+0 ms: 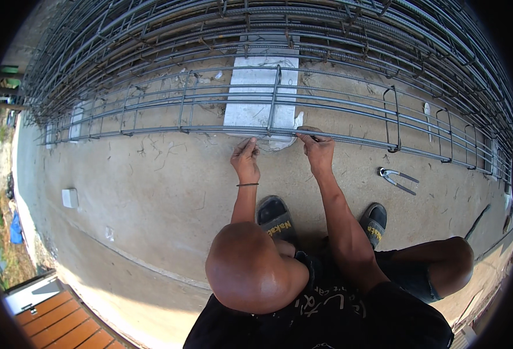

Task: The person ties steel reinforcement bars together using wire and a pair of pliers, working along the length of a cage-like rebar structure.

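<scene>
A long rebar cage point(349, 139) of grey bars and square stirrups lies across in front of me. My left hand point(246, 161) is just below its near bar, thumb and fingers pinched together. Whatever it may hold is too small to make out. Farther right, my right hand point(318, 152) has its thumb and fingers closed on the same near bar. Between the two hands a stirrup point(274, 99) crosses the cage. Under this part lies a pale flat block point(247, 116). Grey-handled pincers point(399, 179) rest on the concrete to the right.
Stacked rebar cages point(169, 35) fill the far side. Bits of wire are scattered on the concrete floor point(157, 192). A small white block point(70, 198) sits at the left. My sandalled feet point(276, 218) stand close to the cage. Orange-brown boards point(59, 323) show at lower left.
</scene>
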Demonstrator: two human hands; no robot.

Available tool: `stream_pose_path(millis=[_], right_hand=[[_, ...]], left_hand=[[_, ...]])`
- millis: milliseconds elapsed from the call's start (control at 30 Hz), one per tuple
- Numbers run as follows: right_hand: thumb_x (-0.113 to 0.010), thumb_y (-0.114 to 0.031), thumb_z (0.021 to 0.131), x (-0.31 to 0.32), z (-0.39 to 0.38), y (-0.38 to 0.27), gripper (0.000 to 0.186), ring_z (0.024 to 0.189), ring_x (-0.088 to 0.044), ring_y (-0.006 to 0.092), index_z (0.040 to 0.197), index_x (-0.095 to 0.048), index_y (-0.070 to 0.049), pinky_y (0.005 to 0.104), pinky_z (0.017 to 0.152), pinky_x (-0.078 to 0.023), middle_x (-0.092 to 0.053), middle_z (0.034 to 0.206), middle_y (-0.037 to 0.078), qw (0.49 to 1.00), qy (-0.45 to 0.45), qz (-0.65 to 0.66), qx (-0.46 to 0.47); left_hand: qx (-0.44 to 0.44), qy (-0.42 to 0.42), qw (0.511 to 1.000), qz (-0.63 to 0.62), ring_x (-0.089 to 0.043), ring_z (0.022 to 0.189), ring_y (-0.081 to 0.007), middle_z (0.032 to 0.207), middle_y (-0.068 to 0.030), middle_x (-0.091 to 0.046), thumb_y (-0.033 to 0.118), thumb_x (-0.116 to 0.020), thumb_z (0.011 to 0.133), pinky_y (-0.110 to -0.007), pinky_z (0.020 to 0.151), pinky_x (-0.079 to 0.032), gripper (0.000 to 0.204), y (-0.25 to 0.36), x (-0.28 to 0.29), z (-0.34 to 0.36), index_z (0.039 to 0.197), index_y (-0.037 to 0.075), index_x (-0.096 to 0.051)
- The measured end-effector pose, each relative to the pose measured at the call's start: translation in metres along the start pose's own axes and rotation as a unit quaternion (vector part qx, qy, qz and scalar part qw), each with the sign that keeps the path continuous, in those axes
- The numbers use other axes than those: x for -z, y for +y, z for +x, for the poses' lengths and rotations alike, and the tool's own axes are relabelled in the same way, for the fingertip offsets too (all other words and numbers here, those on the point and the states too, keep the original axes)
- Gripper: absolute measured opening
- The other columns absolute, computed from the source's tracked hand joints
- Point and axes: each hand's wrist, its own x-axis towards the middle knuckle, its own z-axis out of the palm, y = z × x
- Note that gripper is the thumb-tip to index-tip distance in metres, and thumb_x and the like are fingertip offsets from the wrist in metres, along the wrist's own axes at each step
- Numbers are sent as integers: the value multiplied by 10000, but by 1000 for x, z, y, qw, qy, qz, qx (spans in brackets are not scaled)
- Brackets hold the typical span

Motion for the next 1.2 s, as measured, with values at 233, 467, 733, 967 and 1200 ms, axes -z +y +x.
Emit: stream_pose_path(millis=[233,467,733,967,1200], right_hand=[[-690,-40,803,-2,-7,0,127,530,-541,90,902,-687,39,222,464,-383,-641,684,56,996,56,68,-19],[-673,-60,823,-3,-39,-3,126,580,-578,107,898,-682,40,240,537,-442,-646,713,74,987,-24,27,-158],[-571,-69,892,-4,-11,-26,195,622,-528,100,1035,-657,32,250,586,-447,-607,691,40,949,-218,-225,-30],[-545,-54,885,0,-14,-11,183,656,-537,107,1005,-669,8,274,621,-441,-625,706,41,969,-174,-178,5],[-557,-57,882,19,-8,-7,153,679,-541,107,950,-687,-12,269,659,-425,-627,709,32,968,-226,-85,-61]], left_hand=[[90,-13,987,-129,-621,770,-137,856,-41,-652,6,-660,816,-253,708,-516,141,-3,-8,1,941,59,-619],[106,-8,990,-88,-623,755,-148,869,-58,-652,-2,-641,827,-271,701,-526,160,-13,0,-7,987,14,-646],[-107,-91,929,341,-593,688,-119,827,-70,-642,66,-690,821,-245,617,-467,159,4,-16,-19,945,-33,-689],[-302,22,843,445,-620,660,-241,766,-140,-649,59,-705,758,-334,621,-477,113,-4,-29,-16,855,1,-701],[-342,30,787,512,-620,642,-264,739,-161,-640,56,-690,755,-350,604,-467,110,3,-41,-20,847,-4,-695]])
